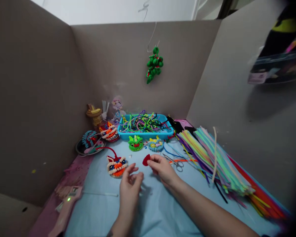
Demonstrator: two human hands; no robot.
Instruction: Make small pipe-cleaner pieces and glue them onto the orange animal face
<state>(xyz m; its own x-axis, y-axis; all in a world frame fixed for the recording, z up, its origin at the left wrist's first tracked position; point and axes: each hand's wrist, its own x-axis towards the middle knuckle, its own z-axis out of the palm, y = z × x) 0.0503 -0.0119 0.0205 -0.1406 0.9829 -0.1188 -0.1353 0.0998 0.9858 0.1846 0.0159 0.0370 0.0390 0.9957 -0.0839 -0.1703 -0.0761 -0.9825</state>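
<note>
My right hand (164,169) pinches a small red fuzzy piece (146,160), roughly fan-shaped, between thumb and fingertips above the blue cloth. My left hand (131,181) is just to its left, fingers loosely curled and apart, with nothing seen in it. Beside the left hand lies an orange and cream lion-like head (117,167) made of pipe cleaners, a dark red stem rising from its top. Behind the hands sit a green fuzzy head (135,143) and a light blue and yellow one (155,144). Scissors (179,166) rest right of my right hand.
A blue tray (145,135) of tangled pipe cleaners stands at the back. Bundles of coloured pipe cleaners (219,161) lie on the right. A pink glue-gun-like tool (68,207) with a green light is at front left. Grey panels (113,59) enclose the table; a green ornament (155,65) hangs behind.
</note>
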